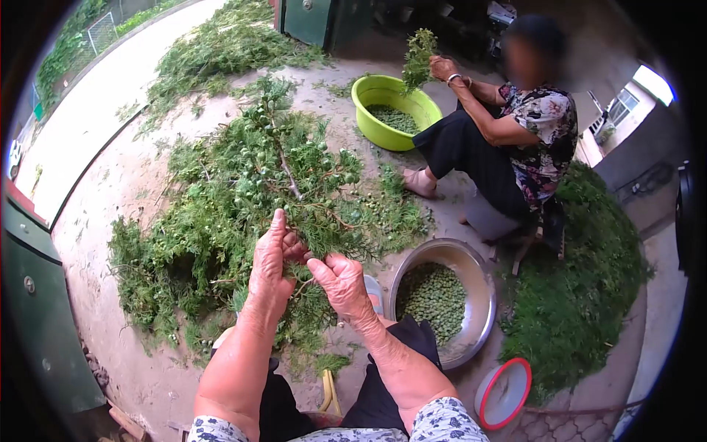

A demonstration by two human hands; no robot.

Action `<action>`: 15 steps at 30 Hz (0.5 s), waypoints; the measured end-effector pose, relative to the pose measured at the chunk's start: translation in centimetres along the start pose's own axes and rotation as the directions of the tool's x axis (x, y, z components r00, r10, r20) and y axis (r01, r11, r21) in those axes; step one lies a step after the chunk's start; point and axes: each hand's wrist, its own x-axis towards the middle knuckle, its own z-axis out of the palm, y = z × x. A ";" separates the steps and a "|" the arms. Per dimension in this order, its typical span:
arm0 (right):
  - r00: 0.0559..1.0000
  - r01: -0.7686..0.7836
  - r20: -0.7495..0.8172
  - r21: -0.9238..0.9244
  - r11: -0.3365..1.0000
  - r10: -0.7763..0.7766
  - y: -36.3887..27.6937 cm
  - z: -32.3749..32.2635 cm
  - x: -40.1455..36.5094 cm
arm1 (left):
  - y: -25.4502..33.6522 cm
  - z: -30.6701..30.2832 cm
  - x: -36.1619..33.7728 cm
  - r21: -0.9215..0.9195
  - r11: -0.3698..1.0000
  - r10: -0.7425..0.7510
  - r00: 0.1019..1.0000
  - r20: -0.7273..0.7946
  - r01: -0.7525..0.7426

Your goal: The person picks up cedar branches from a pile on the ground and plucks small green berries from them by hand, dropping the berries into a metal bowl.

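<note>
My left hand [271,258] is closed around the lower part of an evergreen branch [283,166], thumb pointing up along it. The branch has flat, scaly green sprays and clusters of small green cones. Close beside it, my right hand [342,283] is closed, its fingertips pinched near the left fingers; what lies between them is hidden. Beneath both hands spreads a big heap of cut evergreen branches [184,258]. To the right of my right hand stands a metal basin [482,309], partly filled with loose green cones [431,302].
A seated person [508,140] across from me holds an evergreen sprig [420,59] over a lime-green basin [375,129] containing cones. Stripped-looking greenery [574,295] is piled at right. A red-rimmed white container [504,394] sits near my right elbow. More branches [221,44] lie at the back.
</note>
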 end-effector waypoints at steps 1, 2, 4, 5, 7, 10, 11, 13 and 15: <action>0.999 -0.035 -0.001 -0.033 0.999 0.035 0.6 -0.3 0.1 | 0.1 0.5 -0.4 0.077 0.997 0.015 0.999 -0.048 -0.011; 0.999 -0.035 -0.004 -0.035 0.999 0.034 0.8 -0.4 0.2 | 0.1 0.7 -0.6 0.153 0.988 0.033 0.995 -0.094 -0.019; 0.999 -0.033 -0.022 0.036 0.999 0.034 1.0 -0.4 0.2 | -0.1 -0.2 -0.3 0.183 0.983 0.023 0.999 0.034 -0.028; 0.999 -0.033 -0.021 0.036 0.999 0.034 1.3 -0.4 0.4 | 0.1 0.1 -0.5 0.322 0.947 -0.026 0.999 0.032 0.014; 0.998 0.008 -0.067 0.174 0.985 0.004 2.1 0.2 0.6 | 0.2 0.1 -1.0 0.440 0.893 -0.143 0.988 0.066 0.100; 1.000 0.019 0.003 0.239 0.971 -0.021 1.7 -0.1 0.6 | -0.4 0.4 -1.3 0.388 0.913 -0.207 0.962 0.177 0.125; 1.000 -0.002 0.027 0.209 0.978 -0.004 1.6 -0.2 0.6 | -0.5 -0.1 -0.9 0.340 0.935 -0.191 0.952 0.238 0.102; 0.999 0.005 0.039 0.161 0.987 -0.011 1.1 0.1 0.7 | -0.9 -0.3 -0.5 0.294 0.947 -0.175 0.974 0.146 0.126; 0.999 -0.009 0.041 0.194 0.981 0.001 0.7 0.4 0.7 | -0.8 0.0 -0.8 0.281 0.952 -0.160 0.979 0.128 0.119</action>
